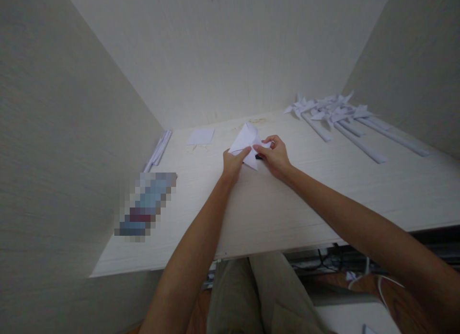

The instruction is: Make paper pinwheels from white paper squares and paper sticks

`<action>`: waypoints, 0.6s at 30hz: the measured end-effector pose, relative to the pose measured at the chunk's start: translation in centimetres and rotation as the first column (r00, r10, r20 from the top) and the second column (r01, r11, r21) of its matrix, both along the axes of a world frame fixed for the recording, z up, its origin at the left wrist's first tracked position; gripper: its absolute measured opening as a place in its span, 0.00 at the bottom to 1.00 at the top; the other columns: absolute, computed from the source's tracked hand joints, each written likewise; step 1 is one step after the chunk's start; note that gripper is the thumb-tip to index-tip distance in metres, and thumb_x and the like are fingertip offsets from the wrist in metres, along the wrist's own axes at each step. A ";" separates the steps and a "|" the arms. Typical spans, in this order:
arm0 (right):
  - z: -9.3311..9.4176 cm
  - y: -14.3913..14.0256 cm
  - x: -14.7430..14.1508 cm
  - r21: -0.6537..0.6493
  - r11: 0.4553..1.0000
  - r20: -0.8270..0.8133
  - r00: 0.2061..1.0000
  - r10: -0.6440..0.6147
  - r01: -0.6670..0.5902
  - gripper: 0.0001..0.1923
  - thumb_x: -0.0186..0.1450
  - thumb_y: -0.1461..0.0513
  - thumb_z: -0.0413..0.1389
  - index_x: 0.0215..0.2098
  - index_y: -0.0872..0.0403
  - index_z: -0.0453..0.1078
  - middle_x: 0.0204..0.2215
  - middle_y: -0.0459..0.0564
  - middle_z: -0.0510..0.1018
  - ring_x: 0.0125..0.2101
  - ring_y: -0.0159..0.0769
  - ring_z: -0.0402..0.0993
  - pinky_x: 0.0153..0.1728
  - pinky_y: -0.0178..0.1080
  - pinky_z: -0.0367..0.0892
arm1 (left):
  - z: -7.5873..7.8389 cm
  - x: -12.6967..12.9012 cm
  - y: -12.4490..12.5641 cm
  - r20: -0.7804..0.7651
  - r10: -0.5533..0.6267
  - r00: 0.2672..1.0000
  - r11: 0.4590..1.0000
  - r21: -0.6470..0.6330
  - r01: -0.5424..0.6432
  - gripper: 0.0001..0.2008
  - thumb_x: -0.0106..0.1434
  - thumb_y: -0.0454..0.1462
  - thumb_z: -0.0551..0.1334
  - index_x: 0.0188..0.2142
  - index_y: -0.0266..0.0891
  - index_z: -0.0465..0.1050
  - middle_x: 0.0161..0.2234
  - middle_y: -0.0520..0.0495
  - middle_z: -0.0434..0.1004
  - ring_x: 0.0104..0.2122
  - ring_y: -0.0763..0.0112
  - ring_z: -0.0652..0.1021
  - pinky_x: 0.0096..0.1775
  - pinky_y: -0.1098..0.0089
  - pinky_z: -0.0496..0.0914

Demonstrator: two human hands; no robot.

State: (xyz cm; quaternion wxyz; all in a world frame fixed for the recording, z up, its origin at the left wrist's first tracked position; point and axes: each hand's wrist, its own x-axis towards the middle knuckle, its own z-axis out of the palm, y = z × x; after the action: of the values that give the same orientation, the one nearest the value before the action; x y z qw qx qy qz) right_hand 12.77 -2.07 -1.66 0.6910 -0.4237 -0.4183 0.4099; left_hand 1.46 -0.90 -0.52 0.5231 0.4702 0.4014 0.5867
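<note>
Above the middle of the table, a white paper pinwheel [246, 136], partly folded, is held between both hands. My left hand [233, 165] grips its lower left side, with the thumb pressed near the centre. My right hand [276, 156] is closed on its right side, thumb and fingers pinching a paper flap by the middle. A small black object [258, 156] shows just below the right thumb; most of it is covered, and I cannot tell what it is.
Finished paper pinwheels with rolled paper sticks [359, 141] lie in a pile at the back right. Paper rolls [158, 149] rest along the left wall, and a flat paper sheet [201, 136] lies back left. A blurred-out object [147, 204] is at the left. Walls enclose the table [273, 209].
</note>
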 end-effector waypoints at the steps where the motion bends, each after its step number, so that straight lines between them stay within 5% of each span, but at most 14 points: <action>1: -0.1 0.1 0.0 0.008 1.000 -0.003 1.000 0.002 -0.002 0.18 0.44 0.62 0.59 0.27 0.51 0.54 0.26 0.39 0.65 0.20 0.23 0.64 0.22 0.31 0.63 | 0.0 0.0 0.0 0.001 0.003 1.000 1.000 -0.004 -0.003 0.16 0.38 0.35 0.67 0.29 0.29 0.73 0.29 0.41 0.76 0.27 0.68 0.75 0.31 0.68 0.69; 6: -0.1 0.2 0.1 0.029 1.000 -0.031 0.999 0.011 -0.010 0.23 0.43 0.63 0.59 0.31 0.49 0.51 0.28 0.38 0.63 0.22 0.23 0.64 0.22 0.30 0.63 | 0.0 0.0 0.0 0.007 -0.008 1.000 1.000 -0.015 0.009 0.16 0.37 0.35 0.67 0.28 0.30 0.72 0.28 0.43 0.75 0.27 0.69 0.74 0.32 0.68 0.68; 10: 0.3 0.2 0.6 0.006 0.999 -0.123 0.991 0.047 -0.046 0.28 0.40 0.65 0.61 0.34 0.47 0.49 0.29 0.38 0.62 0.22 0.23 0.64 0.20 0.29 0.63 | 0.3 -0.2 -0.1 0.080 -0.140 0.987 0.988 -0.052 0.144 0.14 0.38 0.35 0.67 0.27 0.31 0.71 0.27 0.45 0.75 0.26 0.71 0.73 0.32 0.69 0.68; 18: 0.9 0.0 1.8 -0.049 0.960 -0.108 0.957 0.271 -0.277 0.33 0.38 0.67 0.61 0.37 0.46 0.49 0.29 0.37 0.62 0.25 0.25 0.66 0.23 0.31 0.65 | 0.9 -1.0 0.1 0.179 -0.334 0.925 0.937 -0.043 0.347 0.11 0.43 0.39 0.63 0.25 0.32 0.70 0.23 0.48 0.73 0.22 0.73 0.72 0.27 0.72 0.65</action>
State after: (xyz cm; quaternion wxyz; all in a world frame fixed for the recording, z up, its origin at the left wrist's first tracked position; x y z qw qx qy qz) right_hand 14.55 -2.06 -0.76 0.6340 -0.3621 -0.4244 0.5356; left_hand 0.46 -0.75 0.39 0.6662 0.4618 0.2892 0.5093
